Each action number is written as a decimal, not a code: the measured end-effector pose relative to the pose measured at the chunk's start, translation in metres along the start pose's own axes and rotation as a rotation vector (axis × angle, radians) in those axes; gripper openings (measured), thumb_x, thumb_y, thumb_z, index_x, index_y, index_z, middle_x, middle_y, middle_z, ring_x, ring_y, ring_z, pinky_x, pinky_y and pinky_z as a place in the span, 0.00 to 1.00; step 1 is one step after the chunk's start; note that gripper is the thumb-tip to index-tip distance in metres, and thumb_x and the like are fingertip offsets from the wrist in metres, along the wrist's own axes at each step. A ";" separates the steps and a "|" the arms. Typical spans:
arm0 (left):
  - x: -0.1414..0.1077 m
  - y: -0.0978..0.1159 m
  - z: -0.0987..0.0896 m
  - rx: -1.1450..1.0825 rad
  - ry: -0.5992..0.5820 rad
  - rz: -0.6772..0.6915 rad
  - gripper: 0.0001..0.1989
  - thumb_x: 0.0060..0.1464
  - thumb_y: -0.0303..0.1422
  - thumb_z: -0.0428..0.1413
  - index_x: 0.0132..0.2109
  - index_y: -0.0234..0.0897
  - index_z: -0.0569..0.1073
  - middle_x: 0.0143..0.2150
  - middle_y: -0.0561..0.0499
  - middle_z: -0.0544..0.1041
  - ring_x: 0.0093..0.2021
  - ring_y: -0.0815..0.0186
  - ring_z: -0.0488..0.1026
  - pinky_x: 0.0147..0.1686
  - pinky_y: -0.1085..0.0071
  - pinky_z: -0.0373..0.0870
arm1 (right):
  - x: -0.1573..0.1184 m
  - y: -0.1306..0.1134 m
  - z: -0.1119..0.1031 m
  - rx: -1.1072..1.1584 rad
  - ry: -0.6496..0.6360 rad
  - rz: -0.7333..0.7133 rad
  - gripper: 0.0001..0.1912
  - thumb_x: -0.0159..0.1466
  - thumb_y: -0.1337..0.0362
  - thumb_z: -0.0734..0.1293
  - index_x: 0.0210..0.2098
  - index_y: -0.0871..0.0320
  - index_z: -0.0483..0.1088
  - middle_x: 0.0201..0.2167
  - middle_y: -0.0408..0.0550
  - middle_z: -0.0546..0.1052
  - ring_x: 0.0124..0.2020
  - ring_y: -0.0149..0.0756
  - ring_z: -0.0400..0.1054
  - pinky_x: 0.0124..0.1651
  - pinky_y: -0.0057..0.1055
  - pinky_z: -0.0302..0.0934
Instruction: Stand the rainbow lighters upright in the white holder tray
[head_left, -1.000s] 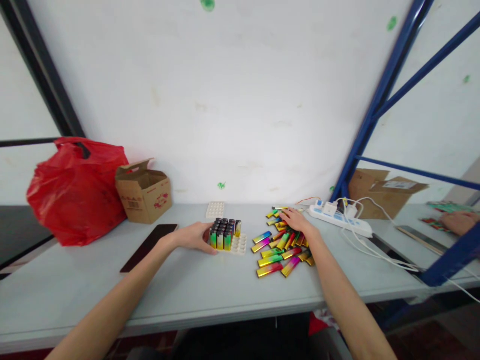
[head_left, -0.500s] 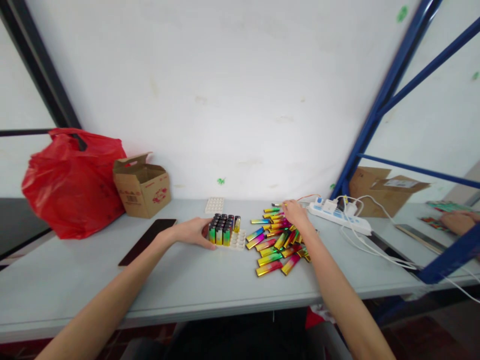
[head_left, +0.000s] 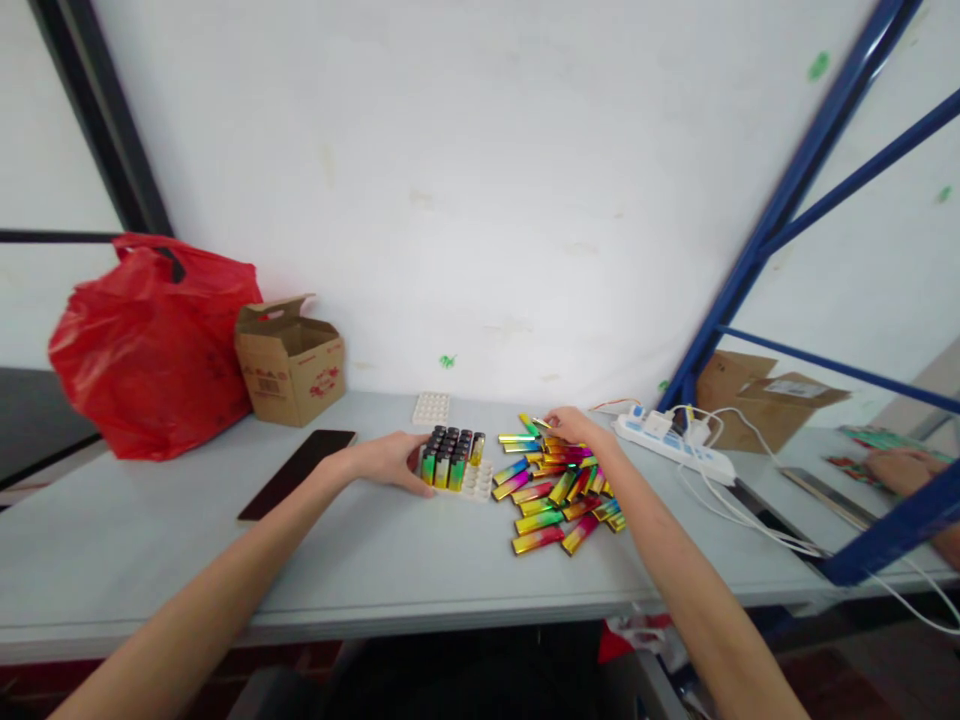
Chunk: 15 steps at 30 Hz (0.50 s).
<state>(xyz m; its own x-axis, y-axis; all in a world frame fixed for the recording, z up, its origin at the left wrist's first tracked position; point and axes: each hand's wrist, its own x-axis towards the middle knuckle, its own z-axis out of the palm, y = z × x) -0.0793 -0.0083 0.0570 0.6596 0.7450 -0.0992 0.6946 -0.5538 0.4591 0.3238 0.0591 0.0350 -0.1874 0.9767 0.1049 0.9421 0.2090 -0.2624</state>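
Note:
Lighters with black tops and shiny colored bodies stand upright in rows in the white plastic tray, whose right part shows bare round slots. My left hand is curled against the left side of that block, thumb in front and fingers behind, steadying the tray. To the right lies a loose pile of metallic rainbow lighters. At the pile's far end my right hand pinches one lighter, its shiny end poking out past the fingertips. The rest of that lighter is hidden.
A second white tray lies near the wall. On the left are a dark flat tablet-like slab, a cardboard box and a red plastic bag. A power strip with white cables sits right. Another person's hand shows beyond the blue frame.
My right hand has drawn back left and slightly nearer, with a lighter now showing at its fingertips. Some lighters at the pile's far end have shifted. My left hand stays on the tray.

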 end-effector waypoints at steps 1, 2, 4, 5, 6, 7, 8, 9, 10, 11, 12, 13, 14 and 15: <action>0.000 0.001 0.000 -0.004 -0.002 0.001 0.37 0.41 0.56 0.65 0.52 0.38 0.71 0.36 0.52 0.76 0.34 0.61 0.71 0.31 0.70 0.64 | -0.001 -0.003 -0.001 0.030 0.012 -0.015 0.05 0.56 0.68 0.71 0.32 0.57 0.80 0.36 0.51 0.84 0.40 0.42 0.76 0.47 0.31 0.65; -0.001 0.002 0.000 -0.005 -0.005 -0.001 0.37 0.41 0.56 0.65 0.52 0.38 0.71 0.36 0.52 0.76 0.34 0.61 0.72 0.32 0.70 0.64 | -0.002 -0.005 -0.002 0.064 0.034 -0.025 0.04 0.56 0.68 0.71 0.31 0.58 0.79 0.36 0.51 0.83 0.40 0.41 0.76 0.47 0.31 0.65; -0.001 0.003 -0.001 0.000 -0.010 -0.005 0.37 0.41 0.55 0.65 0.53 0.38 0.71 0.37 0.52 0.76 0.34 0.61 0.72 0.32 0.70 0.64 | -0.001 -0.013 -0.004 0.143 0.096 -0.033 0.05 0.57 0.67 0.69 0.33 0.59 0.77 0.38 0.52 0.82 0.39 0.39 0.74 0.47 0.32 0.65; -0.001 0.003 0.000 0.001 -0.011 -0.002 0.37 0.42 0.55 0.65 0.53 0.38 0.71 0.37 0.52 0.76 0.35 0.61 0.72 0.32 0.70 0.64 | 0.000 -0.018 -0.005 0.186 0.129 -0.031 0.06 0.59 0.65 0.68 0.35 0.59 0.75 0.40 0.52 0.82 0.37 0.37 0.74 0.46 0.32 0.65; -0.002 0.003 0.000 -0.001 -0.009 0.004 0.37 0.42 0.55 0.65 0.53 0.38 0.70 0.36 0.52 0.76 0.35 0.61 0.72 0.32 0.70 0.64 | 0.001 -0.024 -0.005 0.223 0.157 -0.028 0.08 0.62 0.63 0.66 0.38 0.59 0.74 0.41 0.52 0.81 0.35 0.35 0.73 0.44 0.32 0.66; -0.002 0.003 0.000 -0.001 -0.005 0.008 0.36 0.42 0.55 0.65 0.53 0.38 0.70 0.36 0.52 0.75 0.34 0.61 0.72 0.32 0.70 0.64 | 0.002 -0.031 -0.006 0.284 0.179 -0.026 0.10 0.64 0.60 0.63 0.40 0.59 0.72 0.41 0.52 0.80 0.33 0.33 0.72 0.41 0.31 0.66; -0.002 0.003 0.000 -0.002 -0.001 0.010 0.36 0.42 0.55 0.65 0.53 0.38 0.71 0.36 0.53 0.75 0.34 0.61 0.72 0.32 0.70 0.64 | 0.002 -0.038 -0.006 0.385 0.195 -0.031 0.12 0.66 0.57 0.61 0.41 0.58 0.69 0.40 0.50 0.80 0.30 0.31 0.71 0.38 0.31 0.66; -0.003 0.002 0.000 -0.004 0.001 0.012 0.35 0.42 0.55 0.65 0.52 0.38 0.71 0.35 0.53 0.75 0.34 0.61 0.72 0.32 0.70 0.64 | 0.001 -0.047 -0.006 0.527 0.203 -0.044 0.13 0.67 0.55 0.59 0.41 0.57 0.68 0.39 0.49 0.80 0.28 0.31 0.69 0.35 0.30 0.66; -0.003 0.002 0.000 -0.006 0.003 0.012 0.35 0.42 0.55 0.65 0.52 0.39 0.71 0.35 0.53 0.75 0.34 0.61 0.72 0.32 0.70 0.64 | -0.001 -0.056 -0.006 0.693 0.204 -0.064 0.14 0.66 0.53 0.60 0.41 0.56 0.66 0.37 0.48 0.80 0.27 0.30 0.68 0.32 0.29 0.65; -0.003 0.002 0.000 -0.007 0.003 0.010 0.35 0.42 0.55 0.65 0.52 0.39 0.71 0.35 0.53 0.75 0.34 0.61 0.72 0.31 0.71 0.64 | -0.003 -0.065 -0.005 0.866 0.198 -0.088 0.14 0.64 0.52 0.62 0.42 0.56 0.65 0.35 0.46 0.79 0.26 0.30 0.67 0.31 0.29 0.64; -0.003 0.001 0.001 -0.009 0.006 0.009 0.35 0.42 0.56 0.65 0.52 0.39 0.71 0.35 0.53 0.74 0.34 0.62 0.72 0.31 0.71 0.63 | -0.007 -0.074 -0.005 1.012 0.187 -0.107 0.15 0.62 0.53 0.64 0.43 0.55 0.65 0.32 0.44 0.79 0.26 0.30 0.66 0.30 0.28 0.64; -0.003 0.000 0.001 -0.014 0.007 0.012 0.36 0.42 0.56 0.65 0.52 0.39 0.71 0.35 0.53 0.74 0.34 0.62 0.71 0.31 0.71 0.63 | -0.012 -0.081 -0.003 1.119 0.173 -0.119 0.17 0.59 0.55 0.66 0.45 0.55 0.65 0.30 0.42 0.78 0.26 0.31 0.66 0.30 0.28 0.63; -0.002 -0.001 0.002 -0.020 0.008 0.016 0.36 0.42 0.57 0.65 0.53 0.39 0.71 0.36 0.53 0.74 0.34 0.62 0.71 0.31 0.71 0.63 | -0.016 -0.088 -0.001 1.177 0.159 -0.120 0.18 0.58 0.56 0.67 0.46 0.54 0.65 0.28 0.40 0.77 0.27 0.31 0.67 0.30 0.28 0.64; -0.002 -0.002 0.002 -0.025 0.008 0.018 0.37 0.42 0.57 0.65 0.53 0.39 0.71 0.36 0.53 0.74 0.34 0.62 0.71 0.30 0.71 0.63 | -0.021 -0.094 0.001 1.218 0.151 -0.113 0.20 0.56 0.58 0.68 0.47 0.54 0.64 0.26 0.38 0.75 0.27 0.31 0.68 0.30 0.28 0.64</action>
<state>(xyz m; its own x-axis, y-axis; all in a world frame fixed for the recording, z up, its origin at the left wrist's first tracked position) -0.0809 -0.0096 0.0543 0.6693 0.7383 -0.0834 0.6755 -0.5578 0.4823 0.2390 0.0194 0.0566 -0.1410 0.9514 0.2737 0.0339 0.2810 -0.9591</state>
